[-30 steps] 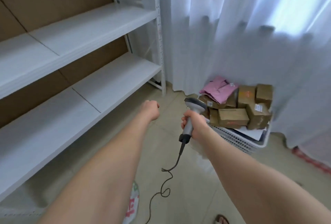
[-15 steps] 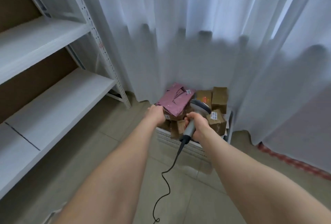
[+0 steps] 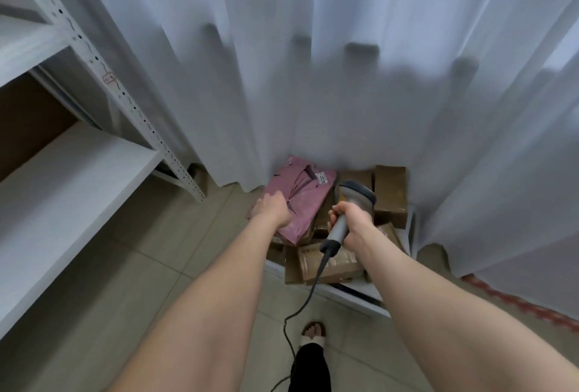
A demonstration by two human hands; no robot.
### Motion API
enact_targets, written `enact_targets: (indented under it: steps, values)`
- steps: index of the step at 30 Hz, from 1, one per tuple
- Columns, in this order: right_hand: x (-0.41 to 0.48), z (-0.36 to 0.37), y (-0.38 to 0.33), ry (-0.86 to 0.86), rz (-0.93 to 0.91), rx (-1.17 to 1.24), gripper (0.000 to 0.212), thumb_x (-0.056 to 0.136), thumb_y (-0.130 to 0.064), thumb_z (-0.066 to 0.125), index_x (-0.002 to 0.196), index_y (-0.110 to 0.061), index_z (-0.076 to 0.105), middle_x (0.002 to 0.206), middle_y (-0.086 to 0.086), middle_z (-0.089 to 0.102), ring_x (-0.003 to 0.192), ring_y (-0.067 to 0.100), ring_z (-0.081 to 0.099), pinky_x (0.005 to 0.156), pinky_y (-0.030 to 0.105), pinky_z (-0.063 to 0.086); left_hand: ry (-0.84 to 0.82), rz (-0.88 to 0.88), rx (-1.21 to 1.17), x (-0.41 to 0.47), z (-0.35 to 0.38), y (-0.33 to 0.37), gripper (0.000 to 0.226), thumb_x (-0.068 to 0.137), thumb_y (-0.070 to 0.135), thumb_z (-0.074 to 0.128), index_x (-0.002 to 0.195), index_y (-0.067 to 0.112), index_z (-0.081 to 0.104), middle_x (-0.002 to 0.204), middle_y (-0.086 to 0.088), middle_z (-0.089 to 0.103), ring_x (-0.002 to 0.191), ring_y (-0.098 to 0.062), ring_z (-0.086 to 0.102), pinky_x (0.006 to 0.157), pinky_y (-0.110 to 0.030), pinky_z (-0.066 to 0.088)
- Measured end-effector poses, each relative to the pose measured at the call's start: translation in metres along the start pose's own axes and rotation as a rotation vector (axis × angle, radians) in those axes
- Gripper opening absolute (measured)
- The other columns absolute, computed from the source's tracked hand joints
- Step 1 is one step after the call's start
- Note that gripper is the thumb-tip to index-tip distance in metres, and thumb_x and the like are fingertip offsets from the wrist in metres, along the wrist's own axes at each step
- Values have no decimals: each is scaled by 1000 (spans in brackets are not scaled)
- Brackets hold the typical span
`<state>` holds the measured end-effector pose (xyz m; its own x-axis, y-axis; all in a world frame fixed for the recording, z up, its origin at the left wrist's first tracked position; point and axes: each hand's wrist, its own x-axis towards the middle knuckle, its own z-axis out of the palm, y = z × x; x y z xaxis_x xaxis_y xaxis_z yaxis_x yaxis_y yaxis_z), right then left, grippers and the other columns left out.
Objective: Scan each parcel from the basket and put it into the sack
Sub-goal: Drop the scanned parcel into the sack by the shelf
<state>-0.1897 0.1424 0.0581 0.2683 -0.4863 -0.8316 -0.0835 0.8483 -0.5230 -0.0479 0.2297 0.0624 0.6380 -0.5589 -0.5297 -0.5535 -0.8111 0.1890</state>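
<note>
- The left hand (image 3: pixel 272 208) lies on the near left edge of a pink parcel (image 3: pixel 302 200). Its fingers bend down onto the wrapping, but I cannot tell whether they have closed round it.
- The pink parcel is a soft, flat bag with a white label near its far corner. It lies on top of the pile in the basket (image 3: pixel 357 294), tilted, with its near left corner hanging past the boxes.
- The right hand (image 3: pixel 352 219) grips the handle of a grey scanner (image 3: pixel 355 197), fingers wrapped fully round it. The scanner's head is above the boxes, just to the right of the pink parcel.
- A dark cable (image 3: pixel 308 293) runs from the foot of the handle down towards the floor (image 3: pixel 175 254).
- The white basket stands on the tiled floor against a white curtain (image 3: pixel 313 78). It holds several brown cardboard boxes: one upright at the far right (image 3: pixel 390 196) and one lying flat at the near edge (image 3: pixel 329 265), under the scanner handle.
- A white metal shelf rack (image 3: pixel 75 178) stands to the left, well apart from the basket.
- A foot in a sandal (image 3: pixel 313 332) shows on the floor between the forearms.
</note>
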Motion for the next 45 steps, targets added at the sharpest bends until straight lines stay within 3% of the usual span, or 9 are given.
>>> enact_targets:
  steps: [4, 8, 15, 18, 23, 30, 38, 41, 45]
  values:
    - [84, 35, -10, 73, 66, -35, 11, 80, -4, 63, 91, -5, 58, 71, 8, 59, 62, 20, 58, 60, 33, 52, -110, -47, -72, 107, 21, -19, 63, 77, 35, 56, 135, 14, 43, 128, -13, 53, 114, -34, 53, 95, -46, 47]
    - [160, 51, -4, 84, 117, -89, 39, 71, -7, 67, 108, -3, 57, 95, 15, 65, 85, 32, 64, 87, 50, 55, -193, -164, -86, 208, 60, -52, 80, 58, 53, 56, 131, 21, 47, 125, -10, 58, 108, -31, 57, 91, -43, 51]
    - [230, 75, 1, 195, 142, -134, 24, 85, -3, 61, 108, -1, 54, 82, 11, 55, 71, 24, 55, 75, 38, 48, -172, -313, -181, 243, 43, -54, 101, 77, 55, 65, 150, 15, 8, 144, -21, 34, 131, -37, 38, 106, -45, 37]
    - [246, 76, 3, 225, 174, -183, 16, 83, -1, 61, 97, 0, 54, 83, 11, 54, 78, 26, 55, 86, 44, 50, -225, -339, -245, 266, 57, -64, 107, 78, 63, 60, 151, 12, 2, 146, -20, 36, 131, -37, 40, 106, -45, 37]
    - [253, 70, -3, 235, 202, -220, 24, 76, 0, 64, 99, -3, 56, 88, 12, 56, 85, 28, 56, 87, 42, 50, -205, -396, -410, 269, 53, -65, 79, 74, 52, 69, 131, 2, 47, 126, -15, 57, 109, -33, 59, 90, -38, 51]
    - [214, 66, -24, 199, 167, -152, 23, 78, 0, 61, 100, -3, 57, 85, 11, 56, 77, 25, 55, 80, 40, 50, -194, -229, -754, 246, -2, -47, 43, 79, 21, 73, 118, 6, 60, 102, -9, 64, 88, -24, 63, 80, -30, 50]
    - [113, 72, -79, 128, 40, -34, 11, 88, -4, 61, 98, -6, 61, 83, 8, 63, 76, 20, 60, 81, 40, 53, -13, 149, -445, 157, -83, 13, 43, 80, 2, 63, 121, 16, 64, 103, -6, 66, 88, -17, 54, 71, -21, 39]
    - [70, 76, -93, 57, -49, 31, 34, 86, -14, 71, 117, -4, 60, 90, 8, 69, 73, 16, 62, 67, 31, 52, 39, 229, -365, 108, -99, 32, 44, 82, -1, 52, 118, 20, 65, 103, -9, 66, 94, -27, 62, 73, -24, 44]
    - [11, 75, -99, -31, -112, 136, 71, 72, -36, 84, 127, -7, 51, 111, 11, 65, 100, 27, 63, 99, 47, 49, 199, 346, -53, 40, -103, 59, 59, 91, 5, 44, 136, 43, 46, 112, -7, 49, 108, -29, 51, 86, -37, 45]
